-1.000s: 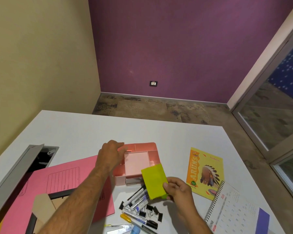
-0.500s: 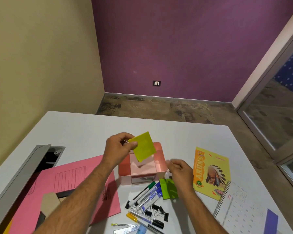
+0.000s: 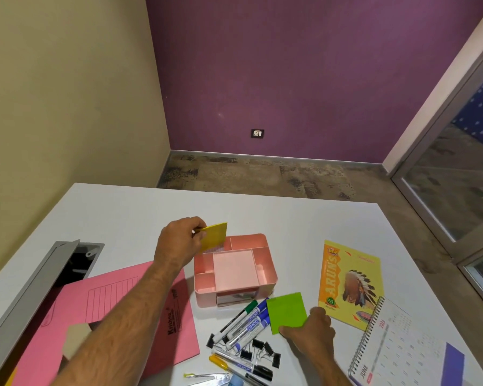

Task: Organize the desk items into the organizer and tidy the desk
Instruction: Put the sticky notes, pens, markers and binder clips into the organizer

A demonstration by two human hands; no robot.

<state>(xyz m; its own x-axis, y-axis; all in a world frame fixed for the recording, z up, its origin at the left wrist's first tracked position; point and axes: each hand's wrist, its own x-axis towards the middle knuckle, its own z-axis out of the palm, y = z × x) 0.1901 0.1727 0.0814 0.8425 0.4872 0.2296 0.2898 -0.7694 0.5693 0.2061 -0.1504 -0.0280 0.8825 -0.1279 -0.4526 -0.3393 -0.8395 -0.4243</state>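
Observation:
A pink desk organizer [image 3: 271, 277] with several compartments stands mid-desk. My left hand [image 3: 179, 240] pinches a yellow sticky-note pad [image 3: 215, 235], standing on edge in the organizer's back-left compartment. My right hand [image 3: 310, 330] grips a green sticky-note pad [image 3: 286, 312] just above the desk, in front of the organizer. Several markers [image 3: 243, 324] with green and blue caps, black binder clips [image 3: 265, 352] and pens [image 3: 234, 364] lie in a heap below the organizer.
A pink file folder [image 3: 123, 310] lies at the left beside an open cable hatch [image 3: 76, 263]. At the right sit a yellow notebook [image 3: 349, 280] and a spiral calendar [image 3: 402, 346]. A stapler-like tool [image 3: 209, 378] is at the bottom edge.
My left hand lowered the yellow pad from above the organizer into its back-left corner. My right hand took hold of the green pad lying by the markers.

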